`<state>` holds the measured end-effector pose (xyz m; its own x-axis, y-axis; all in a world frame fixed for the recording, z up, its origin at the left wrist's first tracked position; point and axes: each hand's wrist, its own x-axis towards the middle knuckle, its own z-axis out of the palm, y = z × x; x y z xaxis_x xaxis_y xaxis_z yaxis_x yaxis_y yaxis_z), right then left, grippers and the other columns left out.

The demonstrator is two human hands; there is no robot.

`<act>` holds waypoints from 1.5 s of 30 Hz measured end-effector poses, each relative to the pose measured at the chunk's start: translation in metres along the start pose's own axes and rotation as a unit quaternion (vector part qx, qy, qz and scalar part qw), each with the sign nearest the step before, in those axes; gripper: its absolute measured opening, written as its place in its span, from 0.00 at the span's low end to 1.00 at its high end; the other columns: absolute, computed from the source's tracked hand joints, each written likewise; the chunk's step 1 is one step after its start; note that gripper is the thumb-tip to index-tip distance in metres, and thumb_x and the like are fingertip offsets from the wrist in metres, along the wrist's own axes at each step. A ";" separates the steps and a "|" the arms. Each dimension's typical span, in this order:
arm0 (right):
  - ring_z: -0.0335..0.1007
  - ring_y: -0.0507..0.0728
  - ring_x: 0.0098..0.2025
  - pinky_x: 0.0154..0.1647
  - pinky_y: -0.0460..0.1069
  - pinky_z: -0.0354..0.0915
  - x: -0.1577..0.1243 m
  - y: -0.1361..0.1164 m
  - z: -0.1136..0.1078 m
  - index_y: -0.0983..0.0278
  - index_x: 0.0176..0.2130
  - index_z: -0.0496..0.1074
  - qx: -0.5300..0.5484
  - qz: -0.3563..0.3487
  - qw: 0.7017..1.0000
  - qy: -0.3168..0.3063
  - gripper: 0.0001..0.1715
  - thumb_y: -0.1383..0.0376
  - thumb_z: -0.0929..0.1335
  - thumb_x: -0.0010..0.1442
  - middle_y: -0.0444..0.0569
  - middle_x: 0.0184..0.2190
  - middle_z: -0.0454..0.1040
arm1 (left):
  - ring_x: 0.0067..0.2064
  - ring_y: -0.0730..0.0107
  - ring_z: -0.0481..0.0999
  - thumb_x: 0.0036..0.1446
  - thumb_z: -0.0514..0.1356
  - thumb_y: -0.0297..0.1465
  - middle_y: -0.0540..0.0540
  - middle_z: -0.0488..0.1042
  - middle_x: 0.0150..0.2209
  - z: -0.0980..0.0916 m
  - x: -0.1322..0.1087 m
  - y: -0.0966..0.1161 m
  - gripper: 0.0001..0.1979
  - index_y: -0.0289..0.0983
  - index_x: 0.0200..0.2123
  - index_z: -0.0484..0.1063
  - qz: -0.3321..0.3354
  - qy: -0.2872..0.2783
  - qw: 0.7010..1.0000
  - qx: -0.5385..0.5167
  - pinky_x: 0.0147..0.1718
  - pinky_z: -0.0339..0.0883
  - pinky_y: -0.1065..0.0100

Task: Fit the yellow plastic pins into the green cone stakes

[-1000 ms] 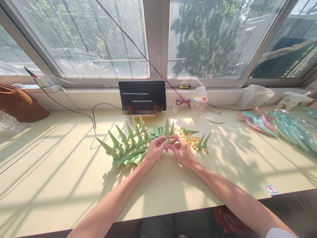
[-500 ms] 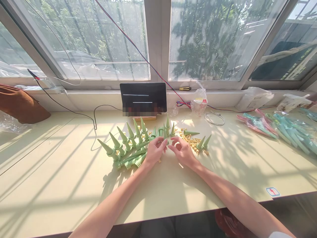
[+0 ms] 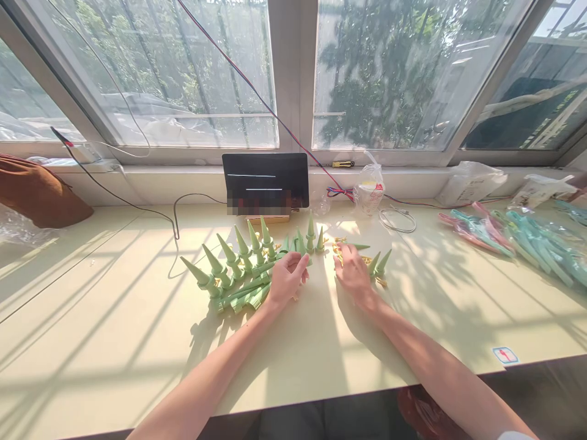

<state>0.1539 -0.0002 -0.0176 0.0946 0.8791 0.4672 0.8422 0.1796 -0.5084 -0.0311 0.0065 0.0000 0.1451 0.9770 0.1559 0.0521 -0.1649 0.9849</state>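
My left hand (image 3: pixel 288 276) is closed, with its thumb and fingers around a green cone-shaped piece (image 3: pixel 300 242); the fingers hide much of it. My right hand (image 3: pixel 353 272) lies over a pile of small yellow pegs (image 3: pixel 366 260), fingers bent down and a little apart, tips among the pegs. Whether a peg is between them is hidden. Left of my left hand, several green cones on collared bases (image 3: pixel 226 249) stand in a slanting row. Long green tubes (image 3: pixel 247 294) lie in front of them. More green cones (image 3: pixel 310 232) stand upright behind my hands.
Two green cones (image 3: pixel 380 264) stand right of the pegs. A black tablet (image 3: pixel 266 180) leans at the back, beside a bagged cup (image 3: pixel 368 190) and a coiled cable (image 3: pixel 397 220). Pink and teal plastic pieces (image 3: pixel 527 238) lie at the right; a brown bag (image 3: pixel 41 192) at the left.
My right hand has moved right, away from my left hand and the green cone, down onto the yellow pegs. My left hand has stayed almost in place, and the cone in it has shifted slightly left.
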 end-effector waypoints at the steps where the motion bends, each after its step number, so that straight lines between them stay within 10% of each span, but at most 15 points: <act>1: 0.72 0.62 0.39 0.36 0.54 0.66 0.001 0.004 0.001 0.65 0.55 0.68 -0.002 0.002 1.000 -0.004 0.21 0.69 0.60 0.64 0.61 0.47 0.71 | 0.22 0.74 0.69 0.56 0.62 0.48 0.51 0.71 0.22 0.000 0.000 0.000 0.19 0.37 0.32 0.68 0.000 -0.003 1.000 0.001 0.23 0.63 0.70; 14: 0.68 0.59 0.26 0.23 0.53 0.58 0.001 0.033 0.016 0.64 0.50 0.72 -0.025 -0.010 1.000 0.001 0.18 0.70 0.62 0.61 0.61 0.38 0.71 | 0.21 0.74 0.67 0.59 0.60 0.46 0.53 0.68 0.20 0.002 -0.004 0.002 0.17 0.37 0.32 0.68 0.005 -0.027 0.999 0.020 0.25 0.62 0.70; 29: 0.72 0.62 0.44 0.39 0.52 0.66 0.006 0.005 -0.010 0.63 0.55 0.67 -0.041 0.056 0.991 -0.114 0.25 0.74 0.61 0.59 0.57 0.44 0.74 | 0.21 0.75 0.67 0.59 0.60 0.46 0.53 0.68 0.20 0.002 -0.005 0.004 0.17 0.37 0.33 0.68 0.003 -0.033 0.999 0.031 0.24 0.61 0.72; 45: 0.70 0.53 0.27 0.35 0.49 0.65 -0.001 -0.001 -0.007 0.62 0.51 0.68 0.100 0.029 0.985 -0.136 0.20 0.68 0.64 0.57 0.49 0.39 0.78 | 0.22 0.74 0.68 0.59 0.60 0.46 0.52 0.69 0.21 0.002 -0.004 0.002 0.16 0.38 0.33 0.68 0.008 -0.037 0.999 0.033 0.23 0.62 0.72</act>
<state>0.1569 -0.0048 -0.0123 -0.0286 0.9716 0.2349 0.7157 0.1840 -0.6737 -0.0294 0.0018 0.0009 0.2189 0.9620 0.1630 0.1138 -0.1911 0.9750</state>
